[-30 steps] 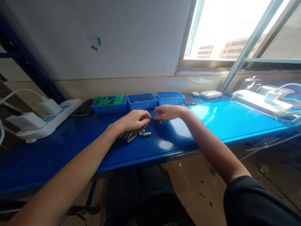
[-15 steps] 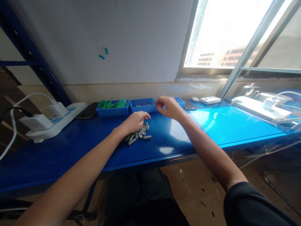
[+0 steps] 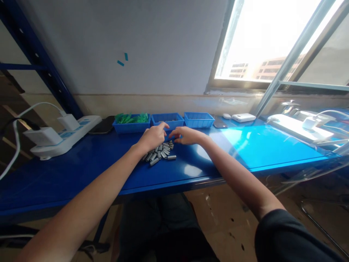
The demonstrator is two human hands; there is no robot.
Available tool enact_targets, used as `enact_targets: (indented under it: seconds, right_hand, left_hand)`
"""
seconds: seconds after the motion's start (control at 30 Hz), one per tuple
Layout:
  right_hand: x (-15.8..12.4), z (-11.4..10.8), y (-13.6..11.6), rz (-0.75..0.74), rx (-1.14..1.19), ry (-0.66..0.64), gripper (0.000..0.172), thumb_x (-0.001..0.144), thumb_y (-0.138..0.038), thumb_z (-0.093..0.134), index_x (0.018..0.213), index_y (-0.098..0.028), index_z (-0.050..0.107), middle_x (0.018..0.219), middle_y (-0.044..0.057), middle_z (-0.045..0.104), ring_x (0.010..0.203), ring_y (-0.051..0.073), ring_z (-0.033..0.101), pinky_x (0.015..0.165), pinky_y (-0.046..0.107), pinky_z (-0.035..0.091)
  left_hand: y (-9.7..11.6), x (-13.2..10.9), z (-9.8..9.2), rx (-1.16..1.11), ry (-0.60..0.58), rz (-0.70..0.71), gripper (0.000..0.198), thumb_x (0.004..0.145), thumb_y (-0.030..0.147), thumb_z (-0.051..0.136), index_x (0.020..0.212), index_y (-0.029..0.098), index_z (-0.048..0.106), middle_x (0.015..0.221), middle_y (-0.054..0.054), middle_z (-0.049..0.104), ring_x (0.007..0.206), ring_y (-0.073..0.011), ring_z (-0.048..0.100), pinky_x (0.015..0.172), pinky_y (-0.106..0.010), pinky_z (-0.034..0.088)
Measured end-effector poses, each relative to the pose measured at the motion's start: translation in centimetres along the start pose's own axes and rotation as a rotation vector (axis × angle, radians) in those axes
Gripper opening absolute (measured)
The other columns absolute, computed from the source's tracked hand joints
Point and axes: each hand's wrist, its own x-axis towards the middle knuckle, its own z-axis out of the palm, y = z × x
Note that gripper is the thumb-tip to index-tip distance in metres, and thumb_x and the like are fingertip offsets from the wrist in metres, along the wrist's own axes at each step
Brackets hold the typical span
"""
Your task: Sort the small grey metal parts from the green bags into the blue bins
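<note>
A pile of small grey metal pieces (image 3: 163, 153), like hex standoffs, lies on the blue table (image 3: 207, 160). My left hand (image 3: 153, 138) is just above the pile's back left side, its fingers curled and the index finger reaching right. Whatever it may hold is hidden. Opposite it, my right hand (image 3: 188, 135) is low beside the pile's right end, fingers bent but apart, with nothing visible between them. A small gap separates the two hands. One single metal piece (image 3: 171, 157) lies at the pile's front right.
Behind the hands stand a blue bin (image 3: 132, 127) of green pieces, a middle blue bin (image 3: 174, 124) with small parts, and a right blue bin (image 3: 199, 120). A power strip (image 3: 68, 140) and dark phone (image 3: 102, 125) lie left. Another phone (image 3: 219, 122) and a white box (image 3: 243, 117) lie right.
My right hand has moved down and left from before the right bin to the pile. My left hand has moved slightly left and up, its index finger now raised.
</note>
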Motion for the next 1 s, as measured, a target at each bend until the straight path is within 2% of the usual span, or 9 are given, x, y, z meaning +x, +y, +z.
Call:
enact_targets:
  seconds: [0.1, 0.27, 0.4, 0.47, 0.53, 0.6, 0.67, 0.87, 1.0]
  right_hand:
    - [0.3, 0.5, -0.5, -0.047, 0.029, -0.037, 0.024, 0.082, -0.015, 0.062, 0.103, -0.018, 0.071, 0.092, 0.004, 0.059, 0.077, 0.013, 0.056, 0.073, 0.024, 0.043]
    - [0.0, 0.6, -0.2, -0.029, 0.018, 0.082, 0.011, 0.080, -0.013, 0.061, 0.088, -0.014, 0.069, 0.085, 0.003, 0.060, 0.075, 0.013, 0.055, 0.071, 0.023, 0.043]
    - [-0.4, -1.3, 0.7, 0.024, -0.075, 0.577, 0.016, 0.088, -0.017, 0.051, 0.096, -0.017, 0.065, 0.089, 0.005, 0.060, 0.084, 0.016, 0.056, 0.080, 0.027, 0.043]
    - [-0.9, -2.3, 2.1, 0.213, -0.178, 0.877, 0.024, 0.093, -0.021, 0.042, 0.104, -0.019, 0.062, 0.095, 0.007, 0.060, 0.092, 0.019, 0.055, 0.085, 0.030, 0.042]
    - [-1.3, -2.9, 3.7, 0.471, -0.282, 0.976, 0.027, 0.092, -0.022, 0.041, 0.110, -0.018, 0.060, 0.102, 0.011, 0.060, 0.099, 0.024, 0.054, 0.085, 0.034, 0.042]
    - [-1.6, -2.8, 5.0, 0.620, -0.321, 0.856, 0.029, 0.089, -0.024, 0.048, 0.114, -0.015, 0.060, 0.107, 0.014, 0.060, 0.101, 0.027, 0.054, 0.084, 0.036, 0.042]
    - [-1.7, -2.2, 5.0, 0.596, -0.272, 0.668, 0.032, 0.087, -0.027, 0.053, 0.114, -0.013, 0.061, 0.103, 0.014, 0.063, 0.097, 0.026, 0.057, 0.082, 0.034, 0.043]
    - [-0.5, -0.2, -0.6, 0.079, 0.090, 0.106, 0.024, 0.086, -0.023, 0.056, 0.106, -0.016, 0.067, 0.084, 0.002, 0.067, 0.073, 0.013, 0.058, 0.069, 0.021, 0.041]
    - [0.1, 0.5, -1.9, -0.019, 0.136, -0.020, 0.024, 0.083, -0.016, 0.058, 0.104, -0.014, 0.069, 0.086, 0.004, 0.068, 0.074, 0.012, 0.058, 0.069, 0.020, 0.041]
  left_hand:
    - [-0.4, 0.1, 0.0, 0.024, -0.023, -0.018, 0.035, 0.084, 0.020, 0.040, 0.114, 0.024, 0.058, 0.093, -0.001, 0.072, 0.087, -0.0190, 0.066, 0.071, -0.026, 0.046]
    - [0.2, -0.2, -0.4, 0.110, -0.138, 0.005, 0.035, 0.086, 0.022, 0.037, 0.108, 0.025, 0.064, 0.100, -0.002, 0.072, 0.092, -0.0188, 0.066, 0.075, -0.024, 0.046]
    - [1.5, -0.9, -1.5, 0.191, -0.155, -0.010, 0.031, 0.088, 0.033, 0.039, 0.092, 0.026, 0.069, 0.095, -0.004, 0.073, 0.087, -0.0228, 0.067, 0.073, -0.028, 0.047]
    - [2.2, -1.2, -1.9, 0.246, -0.157, -0.019, 0.039, 0.089, 0.044, 0.039, 0.077, 0.023, 0.069, 0.084, -0.007, 0.073, 0.081, -0.0246, 0.067, 0.070, -0.030, 0.046]
    - [2.7, -1.4, -2.0, 0.271, -0.168, 0.003, 0.050, 0.089, 0.052, 0.036, 0.065, 0.021, 0.066, 0.072, -0.008, 0.071, 0.075, -0.0244, 0.066, 0.068, -0.030, 0.046]
    - [2.9, -1.5, -1.7, 0.261, -0.171, 0.045, 0.051, 0.089, 0.053, 0.037, 0.063, 0.021, 0.067, 0.070, -0.009, 0.071, 0.076, -0.0239, 0.066, 0.067, -0.029, 0.045]
    - [2.9, -1.4, -1.3, 0.244, -0.161, 0.089, 0.044, 0.089, 0.048, 0.039, 0.073, 0.022, 0.071, 0.081, -0.008, 0.073, 0.085, -0.0243, 0.065, 0.070, -0.029, 0.045]
    - [1.4, -0.8, -0.9, 0.249, -0.126, 0.003, 0.035, 0.089, 0.034, 0.036, 0.095, 0.027, 0.069, 0.099, -0.005, 0.073, 0.091, -0.0238, 0.066, 0.076, -0.030, 0.046]
    - [0.4, -0.5, -0.9, 0.257, -0.116, -0.041, 0.034, 0.088, 0.031, 0.036, 0.098, 0.026, 0.068, 0.102, -0.005, 0.072, 0.094, -0.0236, 0.065, 0.076, -0.029, 0.047]
